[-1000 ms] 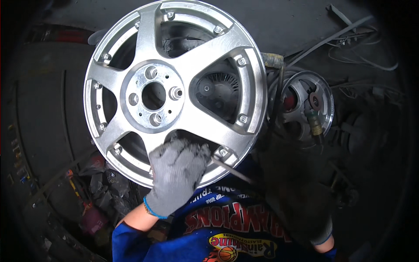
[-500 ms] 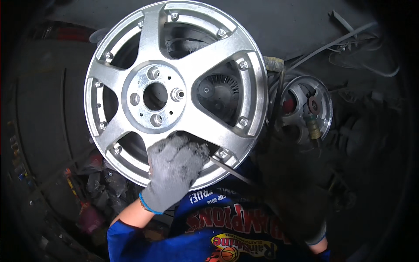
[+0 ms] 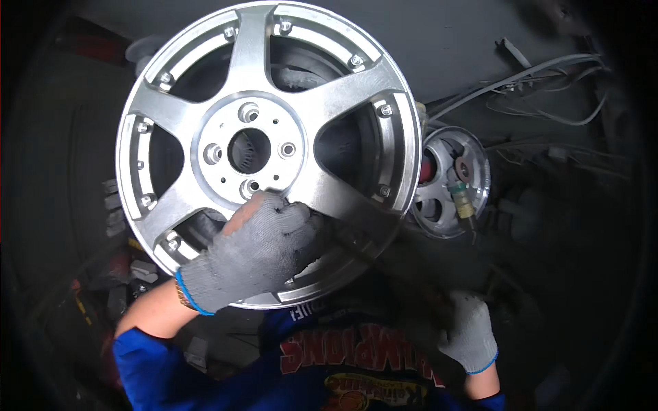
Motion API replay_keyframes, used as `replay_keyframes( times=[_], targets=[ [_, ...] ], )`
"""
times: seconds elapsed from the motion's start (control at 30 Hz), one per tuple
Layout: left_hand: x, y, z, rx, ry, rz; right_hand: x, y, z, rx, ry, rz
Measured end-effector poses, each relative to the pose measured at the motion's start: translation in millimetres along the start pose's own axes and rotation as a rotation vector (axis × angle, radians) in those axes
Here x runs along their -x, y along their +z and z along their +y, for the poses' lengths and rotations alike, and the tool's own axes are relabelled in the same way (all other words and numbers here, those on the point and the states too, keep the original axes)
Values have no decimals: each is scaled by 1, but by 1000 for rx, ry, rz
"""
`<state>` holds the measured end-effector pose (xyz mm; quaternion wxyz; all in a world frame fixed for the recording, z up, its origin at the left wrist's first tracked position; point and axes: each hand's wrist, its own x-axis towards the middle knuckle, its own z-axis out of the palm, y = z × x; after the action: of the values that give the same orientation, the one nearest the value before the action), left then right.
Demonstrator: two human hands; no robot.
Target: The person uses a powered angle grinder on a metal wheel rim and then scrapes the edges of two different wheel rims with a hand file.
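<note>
A silver alloy wheel rim (image 3: 336,96) with broad spokes fills the upper middle, its face toward me. My left hand (image 3: 267,236), in a grey knitted glove with a blue cuff, lies over the lower spokes just below the hub. Its fingers are curled around a long thin metal tool (image 3: 356,253), which runs down to the right into shadow. The tool's exact kind does not show. My right hand (image 3: 473,332), also gloved, is at the lower right, apart from the rim. It looks closed, but darkness hides its fingertips and what they hold.
A smaller silver wheel (image 3: 439,222) lies at the right, with a green and yellow hand grinder (image 3: 462,198) across it. Pale cables (image 3: 521,72) trail behind it. Dim clutter (image 3: 144,270) sits at lower left. The printed blue shirt (image 3: 295,383) is below the rim.
The rim has shifted slightly left and turned a little. My left hand has slid up toward the hub with the tool. My right hand has risen and come more into view.
</note>
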<state>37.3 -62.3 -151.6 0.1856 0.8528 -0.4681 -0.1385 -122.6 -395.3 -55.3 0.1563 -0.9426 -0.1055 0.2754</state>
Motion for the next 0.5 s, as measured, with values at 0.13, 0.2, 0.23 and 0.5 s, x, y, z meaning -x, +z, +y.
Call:
replay_keyframes(
  times=[0.13, 0.2, 0.23, 0.5],
  targets=[
    [4, 33, -8, 493, -4, 29, 19, 5, -33, 94, 114, 8],
    [3, 36, -14, 394, 157, 30, 27, 12, -47, 133, 150, 0],
    [7, 34, -15, 391, 179, 1, 34, 15, -56, 99, 180, 40],
    [15, 32, -20, 389, 304, -84, 43, 21, -99, 99, 329, 76]
  ],
)
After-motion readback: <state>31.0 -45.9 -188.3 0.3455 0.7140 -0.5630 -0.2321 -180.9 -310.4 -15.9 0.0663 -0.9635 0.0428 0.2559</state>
